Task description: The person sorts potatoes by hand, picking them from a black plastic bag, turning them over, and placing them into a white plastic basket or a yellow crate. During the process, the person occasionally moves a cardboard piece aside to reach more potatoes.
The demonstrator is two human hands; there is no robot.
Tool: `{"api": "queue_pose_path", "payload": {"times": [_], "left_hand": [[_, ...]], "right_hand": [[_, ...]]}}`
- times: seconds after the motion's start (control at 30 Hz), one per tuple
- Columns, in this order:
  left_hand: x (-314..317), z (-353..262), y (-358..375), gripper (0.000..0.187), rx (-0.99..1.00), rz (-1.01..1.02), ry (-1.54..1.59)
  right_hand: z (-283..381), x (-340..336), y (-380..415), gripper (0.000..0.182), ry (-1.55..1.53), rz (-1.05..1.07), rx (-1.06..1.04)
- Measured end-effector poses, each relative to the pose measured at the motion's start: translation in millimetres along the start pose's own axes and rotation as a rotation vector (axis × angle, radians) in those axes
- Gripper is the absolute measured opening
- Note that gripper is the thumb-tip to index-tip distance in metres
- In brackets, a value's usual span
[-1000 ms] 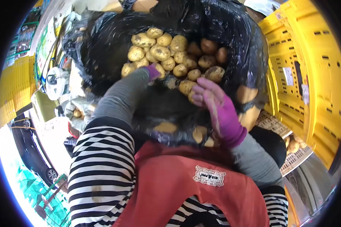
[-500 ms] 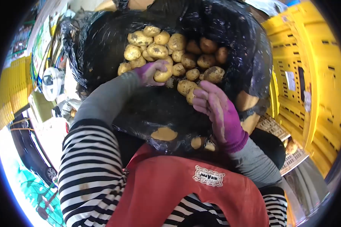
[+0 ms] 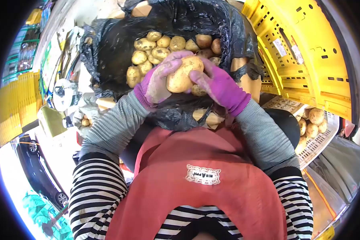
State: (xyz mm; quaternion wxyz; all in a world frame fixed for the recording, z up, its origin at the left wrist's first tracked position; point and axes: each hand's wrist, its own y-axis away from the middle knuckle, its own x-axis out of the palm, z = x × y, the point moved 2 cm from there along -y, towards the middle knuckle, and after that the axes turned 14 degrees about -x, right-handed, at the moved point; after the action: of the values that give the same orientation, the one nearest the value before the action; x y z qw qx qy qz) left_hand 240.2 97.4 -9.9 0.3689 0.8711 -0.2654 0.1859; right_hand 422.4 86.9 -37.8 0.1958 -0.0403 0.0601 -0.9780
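Observation:
A large yellow potato (image 3: 184,76) is raised between my two hands, above the box lined with black plastic (image 3: 114,52). My left hand (image 3: 160,82), in a dirt-stained purple glove, wraps its left side. From the right, my right hand (image 3: 218,84) grips it too, thumb across its front and fingers behind. Just under the right hand another potato (image 3: 198,90) shows in part. Beyond the hands lie several loose potatoes (image 3: 140,57) in the box, pale ones on the left and browner ones on the right.
Yellow plastic crates (image 3: 304,52) stand at the right. Below them a pale slatted basket (image 3: 326,138) holds several potatoes (image 3: 316,116). Torn cardboard (image 3: 250,80) shows through the box's lining. At the left are a stack of yellow crates (image 3: 18,106) and a parked car (image 3: 40,172).
Both hands have come together around one large potato and lifted it nearer to me. The right hand, earlier beside potatoes at the box's right, now grips it. The view has shifted.

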Motion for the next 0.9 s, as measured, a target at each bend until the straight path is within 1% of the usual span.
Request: {"api": "queue_pose_path", "payload": {"times": [0.03,0.1,0.13,0.23,0.27,0.37,0.4,0.5,0.53,0.6,0.63,0.67,0.73,0.77,0.8,0.9], "left_hand": [[-2.7,-0.3,1.9,0.063,0.060,-0.012,0.020],[-2.4,3.1,3.7,0.064,0.261,-0.156,-0.193],[10.3,3.6,8.4,0.065,0.321,-0.159,-0.131],[27.8,10.6,13.0,0.066,0.485,-0.476,-0.676],[22.5,20.7,6.0,0.061,0.504,-0.498,-0.610],[30.7,14.6,5.0,0.048,0.585,-0.600,-0.852],[37.6,9.8,7.2,0.027,0.586,-0.673,-0.828],[18.3,2.2,10.0,0.017,0.593,-0.693,-1.434],[0.8,4.2,2.3,0.017,0.641,-0.728,-1.311],[-33.0,22.1,-12.3,0.017,0.531,-0.728,-1.051],[-29.1,23.4,-12.6,0.024,0.431,-0.707,-0.807],[-25.1,25.0,-12.6,0.031,0.352,-0.702,-0.550],[-12.9,22.7,-11.2,0.036,0.482,-0.627,-0.563],[-4.9,17.5,-8.8,0.039,0.549,-0.589,-0.570],[2.8,10.8,0.9,0.044,0.514,-0.483,-0.641],[17.1,23.1,-2.9,0.052,0.520,-0.364,-0.417]], "right_hand": [[12.5,-0.4,-4.2,0.074,-0.061,0.043,0.087],[16.3,8.3,-0.2,0.078,0.055,0.053,-0.122],[16.4,12.2,3.1,0.080,0.113,0.052,-0.218],[10.6,13.3,9.7,0.087,0.152,0.018,-0.241],[5.6,12.2,9.6,0.087,0.276,-0.009,-0.356],[9.6,10.4,10.1,0.084,0.533,0.066,-0.449],[14.1,14.2,11.6,0.084,0.428,0.066,-0.390],[14.2,17.6,12.0,0.084,0.390,0.132,-0.314],[8.2,18.4,12.1,0.084,0.371,0.120,-0.348],[16.8,16.0,9.2,0.080,-0.022,0.116,-0.118],[19.6,15.2,7.8,0.079,-0.215,0.115,-0.002],[4.7,16.3,2.2,0.069,-0.592,0.074,0.008],[-12.7,5.6,2.2,0.061,-1.110,0.106,0.215],[-10.3,3.1,1.0,0.058,-1.366,0.119,0.321],[-6.8,3.0,4.3,0.051,-1.291,-0.013,0.384],[3.0,7.7,7.4,0.050,-1.151,-0.242,0.447]]}}
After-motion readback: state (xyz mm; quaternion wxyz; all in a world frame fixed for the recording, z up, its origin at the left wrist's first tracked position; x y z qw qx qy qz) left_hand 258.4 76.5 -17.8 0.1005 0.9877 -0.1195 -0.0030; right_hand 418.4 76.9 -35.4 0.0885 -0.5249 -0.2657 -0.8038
